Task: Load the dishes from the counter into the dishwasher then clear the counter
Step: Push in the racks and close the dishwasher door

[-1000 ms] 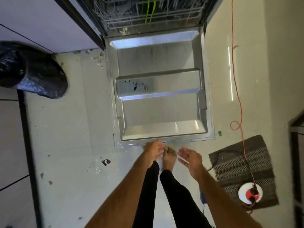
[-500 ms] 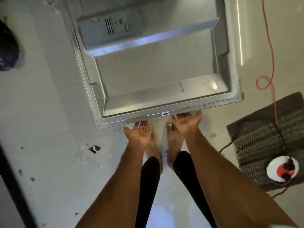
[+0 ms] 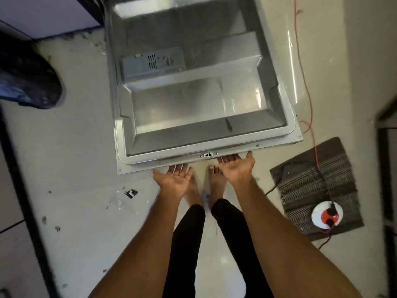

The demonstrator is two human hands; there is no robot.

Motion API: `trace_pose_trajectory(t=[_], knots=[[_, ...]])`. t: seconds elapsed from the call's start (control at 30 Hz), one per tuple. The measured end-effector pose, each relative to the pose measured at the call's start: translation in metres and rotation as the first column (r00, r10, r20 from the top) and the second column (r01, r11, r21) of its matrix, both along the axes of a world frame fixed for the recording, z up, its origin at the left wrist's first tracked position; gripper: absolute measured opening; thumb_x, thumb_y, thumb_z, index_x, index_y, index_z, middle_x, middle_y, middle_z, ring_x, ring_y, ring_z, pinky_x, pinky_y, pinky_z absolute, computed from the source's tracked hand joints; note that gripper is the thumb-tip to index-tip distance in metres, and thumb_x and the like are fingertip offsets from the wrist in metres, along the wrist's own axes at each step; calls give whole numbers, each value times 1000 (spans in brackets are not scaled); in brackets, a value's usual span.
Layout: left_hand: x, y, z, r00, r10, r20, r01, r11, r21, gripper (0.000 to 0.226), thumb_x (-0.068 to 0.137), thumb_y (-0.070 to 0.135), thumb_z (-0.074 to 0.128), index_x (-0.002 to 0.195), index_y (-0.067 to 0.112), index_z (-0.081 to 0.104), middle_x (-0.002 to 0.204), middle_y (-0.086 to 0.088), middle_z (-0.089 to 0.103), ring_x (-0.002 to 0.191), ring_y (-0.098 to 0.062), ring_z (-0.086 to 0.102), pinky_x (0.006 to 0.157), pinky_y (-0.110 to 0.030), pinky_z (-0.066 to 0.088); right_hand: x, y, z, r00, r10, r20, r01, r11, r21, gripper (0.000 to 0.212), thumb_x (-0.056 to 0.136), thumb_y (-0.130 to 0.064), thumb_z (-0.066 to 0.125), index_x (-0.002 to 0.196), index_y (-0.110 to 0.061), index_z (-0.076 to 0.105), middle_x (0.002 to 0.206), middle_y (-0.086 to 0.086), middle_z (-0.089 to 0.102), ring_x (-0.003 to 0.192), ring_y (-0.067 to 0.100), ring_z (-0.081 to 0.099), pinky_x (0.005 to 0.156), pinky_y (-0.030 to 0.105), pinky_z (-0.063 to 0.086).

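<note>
The dishwasher door point(image 3: 193, 117) lies open and nearly flat in front of me, its steel inner face up, with the grey detergent box point(image 3: 153, 63) on its left half. My left hand point(image 3: 175, 178) is palm up at the door's front edge, fingertips tucked under the rim. My right hand point(image 3: 236, 167) is also palm up, fingers straight and slipped under the same edge, right of the latch point(image 3: 208, 155). Neither hand holds any dish. The racks and the counter are out of view.
A black rubbish bag point(image 3: 28, 82) sits on the floor at the left. A red cable point(image 3: 309, 100) runs down to a white and red reel point(image 3: 325, 216) on a dark mat point(image 3: 311, 179) at the right. My bare feet stand just below the door's edge.
Both hands went from hanging above the floor to palm up under the door's front edge. The view has swung so more of the door shows, and the racks have left the frame.
</note>
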State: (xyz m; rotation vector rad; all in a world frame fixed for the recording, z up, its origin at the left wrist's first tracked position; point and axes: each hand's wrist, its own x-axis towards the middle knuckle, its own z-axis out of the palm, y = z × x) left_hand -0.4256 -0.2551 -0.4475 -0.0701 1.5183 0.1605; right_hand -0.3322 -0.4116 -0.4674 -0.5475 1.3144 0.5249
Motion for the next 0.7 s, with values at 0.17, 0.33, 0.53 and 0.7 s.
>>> trace_pose_trajectory(t=[0.17,0.33,0.53,0.7], knots=[[26,19,90,998,29,61,-29,1000,-3,74,98,65,37,143,6,45,150,-20,45,139,-39,43,115,-58,33,21,7,92,1000,-3,11,3,1000,7,64,104,-53,40,147,-6,42,150,18,49,139,35,47,119,52,34],[41,38,174,993,-39,116,35,999,38,79,101,60,34,158,7,24,159,-21,34,146,-38,35,119,-55,28,49,21,178,997,33,71,-33,999,8,61,105,-45,43,151,-5,39,155,19,43,145,36,40,121,50,31],[77,72,265,971,-90,220,72,993,92,76,102,51,40,155,-1,25,157,-27,35,144,-43,37,119,-54,29,95,42,264,985,98,143,-100,995,3,58,107,-32,41,153,2,33,159,22,36,145,39,39,118,52,34],[127,111,327,925,-139,353,76,979,188,82,100,51,45,154,-7,23,153,-31,37,138,-48,43,117,-55,32,151,72,333,955,137,264,-146,989,17,60,106,-29,41,154,5,28,159,26,32,146,42,36,120,54,32]])
